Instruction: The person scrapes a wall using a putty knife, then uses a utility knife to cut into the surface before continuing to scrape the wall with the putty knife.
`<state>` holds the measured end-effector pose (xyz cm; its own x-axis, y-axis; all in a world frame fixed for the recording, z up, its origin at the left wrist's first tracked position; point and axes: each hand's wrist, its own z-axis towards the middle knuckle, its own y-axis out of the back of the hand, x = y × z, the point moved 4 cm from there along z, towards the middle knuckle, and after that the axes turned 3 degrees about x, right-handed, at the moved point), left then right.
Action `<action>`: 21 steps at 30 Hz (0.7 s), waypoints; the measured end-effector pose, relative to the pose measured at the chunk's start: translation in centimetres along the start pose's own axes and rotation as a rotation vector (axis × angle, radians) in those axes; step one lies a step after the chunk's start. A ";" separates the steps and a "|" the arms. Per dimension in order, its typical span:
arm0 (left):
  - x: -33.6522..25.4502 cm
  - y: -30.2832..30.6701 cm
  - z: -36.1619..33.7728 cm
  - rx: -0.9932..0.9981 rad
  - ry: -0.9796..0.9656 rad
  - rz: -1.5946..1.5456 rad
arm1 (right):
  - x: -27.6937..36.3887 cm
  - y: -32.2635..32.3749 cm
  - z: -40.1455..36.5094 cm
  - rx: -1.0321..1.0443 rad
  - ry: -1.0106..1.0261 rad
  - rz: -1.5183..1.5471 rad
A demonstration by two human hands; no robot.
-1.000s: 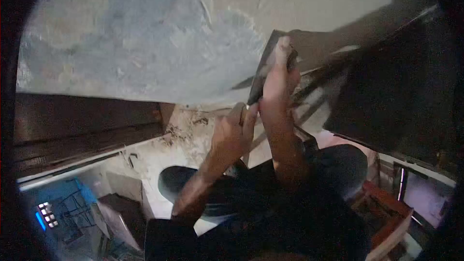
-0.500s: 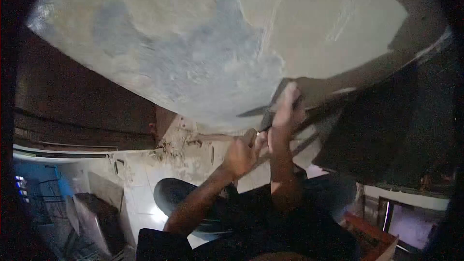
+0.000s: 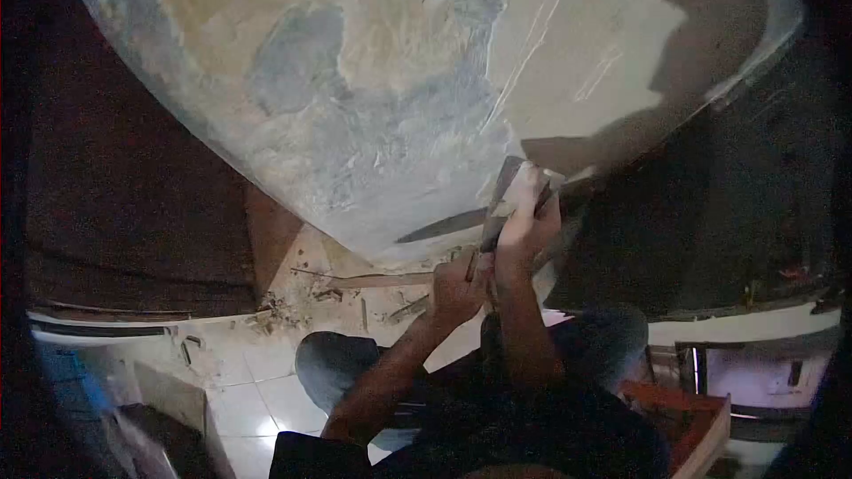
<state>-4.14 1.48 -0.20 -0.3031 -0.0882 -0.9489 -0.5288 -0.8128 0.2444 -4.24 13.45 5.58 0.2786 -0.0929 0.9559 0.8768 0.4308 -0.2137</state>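
Observation:
A large curved panel (image 3: 382,151), patched in grey and beige filler, fills the upper part of the head view. My right hand (image 3: 531,226) is closed around a putty knife (image 3: 502,191) with a wide flat blade, held near the panel's lower edge. Pale material shows on the blade beside the fingers. Just below and to the left, my left hand (image 3: 455,291) is closed, close to the right wrist. A thin dark edge stands out by its fingers, but I cannot make out what it holds.
Debris and scraps (image 3: 293,297) lie on the tiled floor (image 3: 240,390) under the panel. Dark surfaces flank the panel on both sides. A reddish wooden box (image 3: 683,426) stands at lower right, and a dark box-like object (image 3: 160,435) at lower left. Shadows fall across the panel.
The view has shifted, showing the panel lower and more sharply. Both hands remain close together, and the left hand now sits slightly lower and to the right in view.

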 end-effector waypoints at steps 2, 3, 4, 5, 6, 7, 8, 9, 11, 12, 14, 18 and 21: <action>-0.4 0.2 -0.4 0.014 -0.017 0.025 | 1.5 -0.2 -0.6 0.023 0.023 0.012; -1.0 0.3 -0.5 0.024 -0.032 0.066 | 2.3 -0.2 -0.8 0.049 0.037 0.035; -1.7 0.4 -0.5 0.023 -0.040 0.060 | 2.9 -0.2 -0.7 0.049 0.047 0.033; -2.9 0.8 -0.8 0.014 -0.108 0.162 | 3.5 -0.2 -0.5 0.035 0.043 -0.055; -4.2 1.2 -1.1 0.003 -0.173 0.266 | 4.1 -0.3 -0.5 0.023 0.037 -0.144; -5.3 1.2 -1.3 -0.004 -0.177 0.264 | 4.9 -0.4 -0.5 0.027 0.044 -0.142; -5.9 1.5 -1.3 -0.016 -0.075 0.190 | 5.9 -0.9 -0.5 0.030 0.037 0.012; -6.0 1.9 -1.4 -0.029 0.027 0.116 | 6.4 -1.4 -0.8 0.035 0.028 0.165; -6.8 2.9 -1.8 -0.073 -0.050 0.094 | 7.1 -1.7 -1.0 0.070 0.037 0.161; -7.2 3.2 -2.0 -0.110 -0.124 0.072 | 7.5 -1.8 -1.1 0.098 0.044 0.152; -6.1 3.7 -2.1 -0.109 -0.053 0.059 | 6.5 -2.4 -0.7 0.128 0.034 0.147; -4.4 2.2 -2.8 -0.051 0.076 0.013 | 5.9 -2.6 -1.2 0.183 0.041 0.092; -2.9 -0.2 -3.5 -0.224 -0.337 0.437 | 6.3 -2.5 -1.6 0.274 0.082 0.051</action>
<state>-0.42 -0.13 1.77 -0.7095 -0.2841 -0.6449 -0.1294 -0.8471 0.5155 -4.03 10.38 11.82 0.3602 -0.1325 0.9234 0.7255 0.6620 -0.1880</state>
